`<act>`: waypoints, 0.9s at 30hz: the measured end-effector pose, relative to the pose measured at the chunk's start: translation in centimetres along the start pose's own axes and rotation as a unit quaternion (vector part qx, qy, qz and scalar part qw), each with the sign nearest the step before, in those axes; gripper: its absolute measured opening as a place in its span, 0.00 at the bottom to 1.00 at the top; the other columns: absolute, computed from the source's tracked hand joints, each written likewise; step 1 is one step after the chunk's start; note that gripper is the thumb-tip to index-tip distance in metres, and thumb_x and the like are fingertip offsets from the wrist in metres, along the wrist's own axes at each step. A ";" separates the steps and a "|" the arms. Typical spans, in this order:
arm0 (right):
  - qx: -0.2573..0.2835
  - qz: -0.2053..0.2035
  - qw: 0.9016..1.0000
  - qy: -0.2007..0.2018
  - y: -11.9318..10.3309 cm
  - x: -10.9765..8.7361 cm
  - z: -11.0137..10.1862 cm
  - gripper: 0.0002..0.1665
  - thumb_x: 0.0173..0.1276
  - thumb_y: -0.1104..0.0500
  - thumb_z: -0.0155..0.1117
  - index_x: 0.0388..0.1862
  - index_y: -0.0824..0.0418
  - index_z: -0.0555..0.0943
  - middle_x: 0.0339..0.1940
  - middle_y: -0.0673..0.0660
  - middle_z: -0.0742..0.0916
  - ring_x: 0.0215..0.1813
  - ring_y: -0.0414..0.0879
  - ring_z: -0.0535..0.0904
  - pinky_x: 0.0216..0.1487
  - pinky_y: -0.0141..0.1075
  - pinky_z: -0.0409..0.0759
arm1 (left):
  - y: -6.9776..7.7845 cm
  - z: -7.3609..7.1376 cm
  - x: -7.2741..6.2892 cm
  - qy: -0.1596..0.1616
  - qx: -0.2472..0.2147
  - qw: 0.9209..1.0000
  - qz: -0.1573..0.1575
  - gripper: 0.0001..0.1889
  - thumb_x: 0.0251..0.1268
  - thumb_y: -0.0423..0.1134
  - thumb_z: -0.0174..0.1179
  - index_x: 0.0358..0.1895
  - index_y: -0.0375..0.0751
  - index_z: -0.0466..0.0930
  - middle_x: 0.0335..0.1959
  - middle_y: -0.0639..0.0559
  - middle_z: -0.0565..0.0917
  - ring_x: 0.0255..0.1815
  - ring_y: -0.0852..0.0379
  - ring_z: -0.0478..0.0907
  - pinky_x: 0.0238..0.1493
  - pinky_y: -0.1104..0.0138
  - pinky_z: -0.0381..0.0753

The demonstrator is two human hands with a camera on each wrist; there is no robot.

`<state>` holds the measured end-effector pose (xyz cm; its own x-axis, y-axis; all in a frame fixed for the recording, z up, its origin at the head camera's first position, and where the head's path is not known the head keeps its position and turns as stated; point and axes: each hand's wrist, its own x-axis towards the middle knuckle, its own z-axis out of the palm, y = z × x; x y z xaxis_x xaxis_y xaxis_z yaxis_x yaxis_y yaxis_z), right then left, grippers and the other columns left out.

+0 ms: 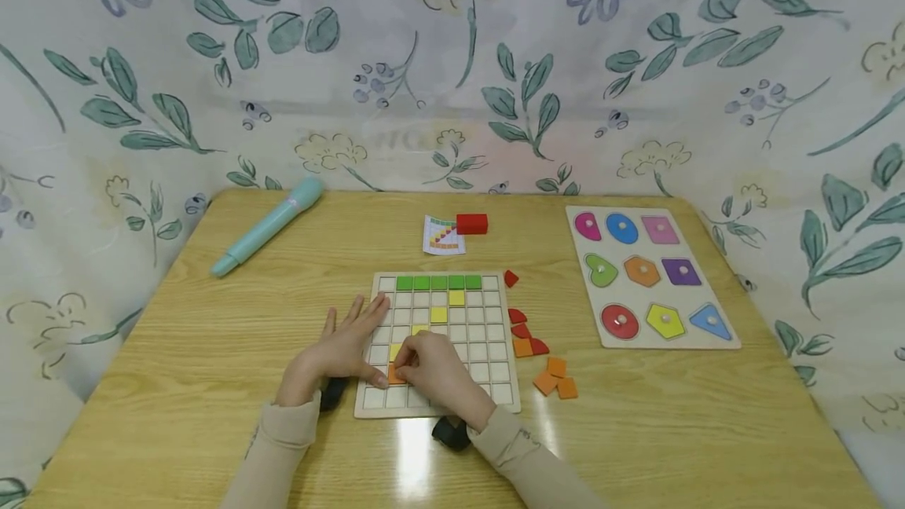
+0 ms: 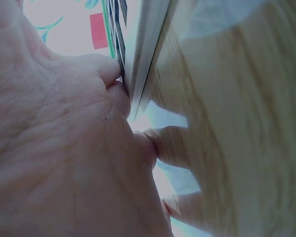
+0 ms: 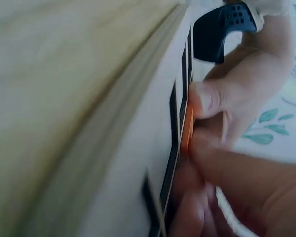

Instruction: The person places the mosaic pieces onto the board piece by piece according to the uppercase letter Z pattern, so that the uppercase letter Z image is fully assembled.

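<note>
A wooden grid board (image 1: 500,375) lies in front of me, with several green squares (image 1: 439,283) in its top row and yellow squares (image 1: 439,314) running diagonally below. My left hand (image 1: 342,348) rests on the board's left side with fingers spread; its thumb reaches an orange square tile (image 1: 393,374) in a lower left cell. My right hand (image 1: 440,371) pinches this tile at the board surface. In the right wrist view, the orange tile (image 3: 187,129) shows between the left thumb and the right fingertips. The right hand hides some cells.
Loose red pieces (image 1: 518,316) and orange squares (image 1: 557,368) lie right of the board. Behind it are a pattern card (image 1: 443,242) and a red block (image 1: 472,224). A shape puzzle (image 1: 615,254) lies right; a turquoise microphone-shaped object (image 1: 269,227) lies left.
</note>
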<state>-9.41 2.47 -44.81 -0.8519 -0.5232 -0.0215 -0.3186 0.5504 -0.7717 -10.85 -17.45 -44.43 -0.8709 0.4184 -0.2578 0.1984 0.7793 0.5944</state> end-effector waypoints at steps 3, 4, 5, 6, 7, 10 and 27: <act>0.034 -0.005 0.999 -0.031 0.8 0.0 -0.7 0.02 0.62 0.64 0.68 0.31 0.58 0.85 0.27 0.48 0.85 0.27 0.31 0.72 0.30 0.23 0.73 | -0.1 0.2 0.1 0.001 -0.001 1.000 0.003 0.69 0.35 0.54 0.77 0.78 0.37 0.39 0.80 0.40 0.38 0.78 0.32 0.26 0.66 0.31 0.17; 0.042 -0.008 0.998 -0.039 1.2 -0.1 -1.2 0.01 0.63 0.63 0.68 0.34 0.58 0.85 0.29 0.48 0.86 0.28 0.32 0.74 0.32 0.24 0.74 | -0.2 0.2 0.1 0.001 -0.002 1.000 0.003 0.69 0.35 0.54 0.77 0.78 0.37 0.39 0.80 0.40 0.38 0.78 0.32 0.26 0.66 0.31 0.17; 0.049 -0.006 0.998 -0.044 1.6 -0.2 -1.8 0.02 0.64 0.62 0.67 0.35 0.57 0.85 0.30 0.48 0.86 0.29 0.32 0.74 0.33 0.25 0.75 | -0.2 0.2 0.1 0.001 -0.004 1.000 0.005 0.69 0.34 0.54 0.77 0.78 0.36 0.39 0.80 0.39 0.38 0.78 0.32 0.25 0.66 0.31 0.17; 0.056 -0.002 0.997 -0.044 2.2 -0.4 -2.4 0.03 0.65 0.60 0.66 0.37 0.57 0.85 0.31 0.49 0.86 0.31 0.34 0.75 0.35 0.25 0.75 | -0.2 0.2 0.2 0.001 -0.005 1.000 0.005 0.69 0.34 0.54 0.77 0.78 0.36 0.39 0.80 0.40 0.38 0.78 0.32 0.25 0.66 0.31 0.17; 0.060 0.002 0.997 -0.040 2.8 -0.6 -3.1 0.04 0.66 0.59 0.66 0.38 0.56 0.85 0.32 0.49 0.86 0.32 0.34 0.76 0.36 0.26 0.75 | -0.3 0.3 0.2 -0.001 -0.007 1.000 0.004 0.69 0.34 0.54 0.77 0.78 0.37 0.38 0.80 0.40 0.37 0.78 0.32 0.25 0.66 0.31 0.17; 0.069 0.025 0.997 -0.014 4.7 -1.6 -5.5 0.06 0.67 0.58 0.65 0.41 0.57 0.85 0.35 0.50 0.87 0.35 0.37 0.78 0.38 0.27 0.77 | -0.3 0.3 0.2 -0.003 -0.011 1.000 0.004 0.69 0.34 0.54 0.77 0.78 0.37 0.38 0.80 0.40 0.37 0.78 0.32 0.24 0.66 0.32 0.16; 0.097 0.080 0.991 0.042 12.2 -6.8 -12.6 0.16 0.65 0.62 0.66 0.51 0.64 0.80 0.43 0.61 0.87 0.35 0.39 0.79 0.36 0.26 0.77 | -0.2 0.1 0.1 -0.002 -0.010 1.000 0.008 0.70 0.33 0.54 0.77 0.78 0.36 0.38 0.80 0.39 0.37 0.78 0.31 0.24 0.65 0.31 0.16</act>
<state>-12.73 20.92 -46.03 -0.9193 -0.3787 -0.1069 -0.0973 0.4819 -0.8708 -10.89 -17.53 -44.66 -0.8658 0.4331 -0.2506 0.2039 0.7627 0.6138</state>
